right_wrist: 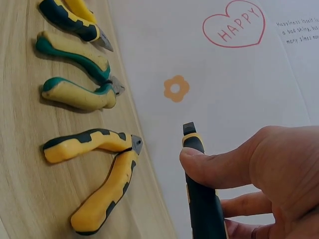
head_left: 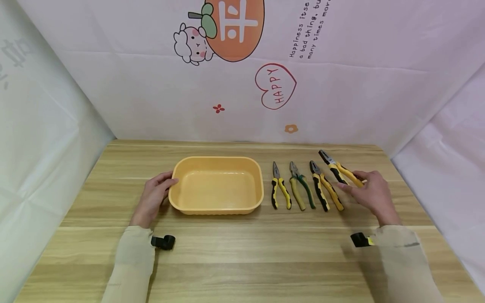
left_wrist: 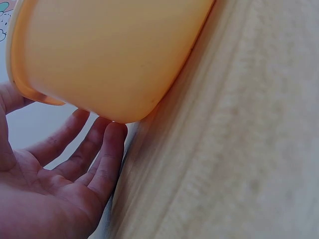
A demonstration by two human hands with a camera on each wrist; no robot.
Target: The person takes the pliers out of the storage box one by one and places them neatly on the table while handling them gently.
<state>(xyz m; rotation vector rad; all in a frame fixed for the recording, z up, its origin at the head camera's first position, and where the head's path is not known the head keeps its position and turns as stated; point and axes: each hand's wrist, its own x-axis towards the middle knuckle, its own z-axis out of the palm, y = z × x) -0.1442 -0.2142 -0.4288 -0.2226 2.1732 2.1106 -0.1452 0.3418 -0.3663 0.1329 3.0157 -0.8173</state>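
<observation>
On the left, my left hand (head_left: pixel 154 198) grips the end of a yellow plastic basin (head_left: pixel 216 211). In the left wrist view its thumb goes over the rim while the fingers (left_wrist: pixel 113 144) touch the outer wall (left_wrist: pixel 114 55). My right hand (head_left: pixel 373 193) holds yellow-and-black pliers (head_left: pixel 335 167) by the handles, jaws pointing away. The right wrist view shows the thumb (right_wrist: pixel 194 162) pressed on a dark handle (right_wrist: pixel 202 209) of these pliers. Beside them lie another yellow-and-black pair of pliers (head_left: pixel 320 185), green-handled pliers (head_left: pixel 303 179) and long-nose pliers (head_left: pixel 275 170).
A wooden table (head_left: pixel 242 252) carries everything. White printed cloth (head_left: pixel 151 97) hangs behind its far edge, with more cloth at both sides. The three lying pliers stand in a row to the right of the basin. Black wrist cameras (head_left: pixel 163 242) sit on both sleeves.
</observation>
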